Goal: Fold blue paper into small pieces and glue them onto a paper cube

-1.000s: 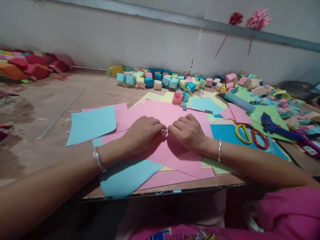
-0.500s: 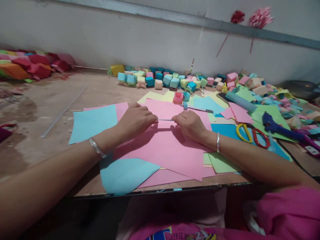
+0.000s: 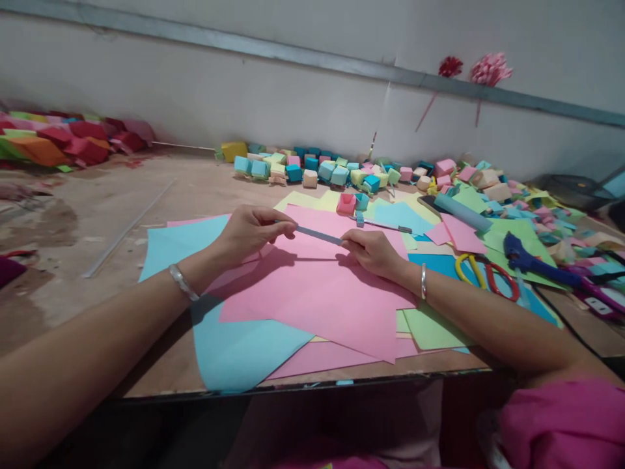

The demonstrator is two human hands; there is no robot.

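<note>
A narrow blue-grey paper strip (image 3: pixel 319 234) is stretched between my two hands, above a large pink paper sheet (image 3: pixel 312 293). My left hand (image 3: pixel 250 231) pinches one end between thumb and fingers and sits a little higher. At the other end, my right hand (image 3: pixel 374 251) grips the strip with its fingers curled in. The strip slopes down from left to right, its flat face partly showing. Light blue sheets (image 3: pixel 247 348) stick out from under the pink one. Just beyond the hands stand a small open pink paper box (image 3: pixel 346 204) and a pen (image 3: pixel 385 225).
Scissors (image 3: pixel 500 280) with yellow and red handles and a blue glue gun (image 3: pixel 532 257) lie at right. Small folded paper cubes (image 3: pixel 326 171) line the wall. A clear ruler (image 3: pixel 129 228) lies at left, with red and orange paper shapes (image 3: pixel 85 150) behind it.
My left hand has lifted and tilted the strip, so its flat face shows instead of its thin edge. Both hands keep hold of it. The camera view has tipped up slightly.
</note>
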